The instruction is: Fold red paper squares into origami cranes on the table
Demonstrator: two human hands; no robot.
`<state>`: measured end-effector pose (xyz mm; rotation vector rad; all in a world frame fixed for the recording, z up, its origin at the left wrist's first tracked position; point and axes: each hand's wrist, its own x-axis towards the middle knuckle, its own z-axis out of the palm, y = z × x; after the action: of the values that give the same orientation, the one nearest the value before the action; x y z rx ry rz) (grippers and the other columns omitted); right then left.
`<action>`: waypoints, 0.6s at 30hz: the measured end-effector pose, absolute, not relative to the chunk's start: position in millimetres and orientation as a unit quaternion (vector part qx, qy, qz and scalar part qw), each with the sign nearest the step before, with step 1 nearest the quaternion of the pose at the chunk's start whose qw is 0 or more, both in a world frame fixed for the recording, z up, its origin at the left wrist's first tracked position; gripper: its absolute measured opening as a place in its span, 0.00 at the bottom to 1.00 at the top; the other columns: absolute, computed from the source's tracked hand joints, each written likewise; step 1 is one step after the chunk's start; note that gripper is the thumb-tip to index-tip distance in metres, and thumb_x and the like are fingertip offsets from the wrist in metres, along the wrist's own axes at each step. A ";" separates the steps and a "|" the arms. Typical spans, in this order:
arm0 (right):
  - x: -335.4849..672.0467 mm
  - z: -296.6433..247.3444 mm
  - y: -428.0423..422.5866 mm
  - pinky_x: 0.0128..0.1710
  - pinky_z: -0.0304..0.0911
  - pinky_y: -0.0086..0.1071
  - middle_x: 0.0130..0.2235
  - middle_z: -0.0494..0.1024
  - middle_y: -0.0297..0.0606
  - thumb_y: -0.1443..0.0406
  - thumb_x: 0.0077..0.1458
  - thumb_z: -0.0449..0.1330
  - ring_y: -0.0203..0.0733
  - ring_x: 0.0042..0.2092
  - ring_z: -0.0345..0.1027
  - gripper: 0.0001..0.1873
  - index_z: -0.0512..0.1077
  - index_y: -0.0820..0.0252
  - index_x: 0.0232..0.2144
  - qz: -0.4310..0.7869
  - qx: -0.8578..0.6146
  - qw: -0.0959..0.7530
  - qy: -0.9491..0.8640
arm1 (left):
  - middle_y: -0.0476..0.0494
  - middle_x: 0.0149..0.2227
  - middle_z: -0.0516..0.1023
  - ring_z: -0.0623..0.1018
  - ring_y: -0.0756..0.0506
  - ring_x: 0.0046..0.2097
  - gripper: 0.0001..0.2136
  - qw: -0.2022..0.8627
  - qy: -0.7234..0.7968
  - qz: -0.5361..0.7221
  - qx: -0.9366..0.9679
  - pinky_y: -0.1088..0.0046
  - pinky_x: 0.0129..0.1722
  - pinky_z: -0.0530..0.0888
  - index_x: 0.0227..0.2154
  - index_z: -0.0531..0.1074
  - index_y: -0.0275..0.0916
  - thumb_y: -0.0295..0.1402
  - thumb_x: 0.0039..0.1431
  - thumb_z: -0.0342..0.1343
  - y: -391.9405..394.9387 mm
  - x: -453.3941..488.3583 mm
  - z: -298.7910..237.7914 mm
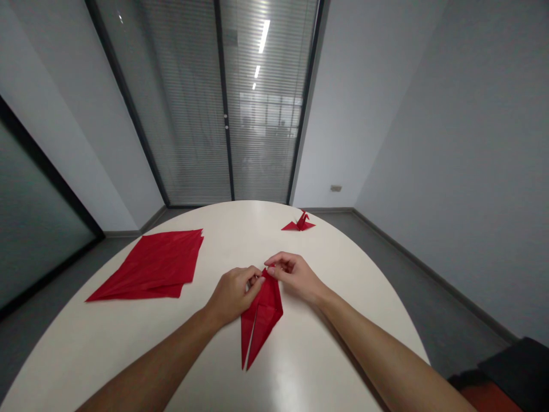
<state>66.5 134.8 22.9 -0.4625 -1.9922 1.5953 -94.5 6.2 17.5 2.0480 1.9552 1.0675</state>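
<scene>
The left arm (154, 366), bare, rises from the lower left; the right arm (381, 352), bare too, from the lower right. They converge just below the centre of the frame. There the left hand (235, 293) shows its back, fingers curled, thumb near the forefinger. The right hand (298, 277) faces it, fingers bent, thumb and forefinger tips close together. The fingertips of both nearly meet.
</scene>
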 end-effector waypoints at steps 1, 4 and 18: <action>66.4 23.1 134.0 0.30 0.55 0.31 0.26 0.71 0.30 0.55 0.54 0.68 0.35 0.28 0.60 0.16 0.78 0.60 0.39 0.585 -0.176 0.276 -0.742 | 0.49 0.29 0.77 0.77 0.45 0.33 0.09 0.048 0.644 0.346 0.681 0.70 0.38 0.68 0.34 0.73 0.42 0.35 0.67 0.49 5.7 -94.0 17.9; 65.1 24.2 131.6 0.31 0.57 0.31 0.26 0.72 0.32 0.55 0.54 0.67 0.36 0.29 0.62 0.14 0.78 0.60 0.37 0.568 -0.188 0.305 -0.741 | 0.49 0.29 0.77 0.77 0.45 0.33 0.09 0.035 0.643 0.337 0.687 0.69 0.37 0.68 0.35 0.73 0.42 0.35 0.67 0.48 4.6 -92.8 19.1; 68.7 22.9 137.8 0.38 0.62 0.33 0.39 0.79 0.38 0.61 0.55 0.65 0.38 0.38 0.71 0.24 0.69 0.59 0.53 0.668 -0.134 0.185 -0.708 | 0.46 0.33 0.78 0.76 0.45 0.35 0.10 0.075 0.678 0.393 0.617 0.70 0.36 0.67 0.34 0.74 0.41 0.35 0.66 0.49 11.3 -99.3 16.1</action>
<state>68.7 137.8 22.9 -0.3771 -1.9959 1.8832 -99.3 11.3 16.1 1.8496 2.0342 1.1785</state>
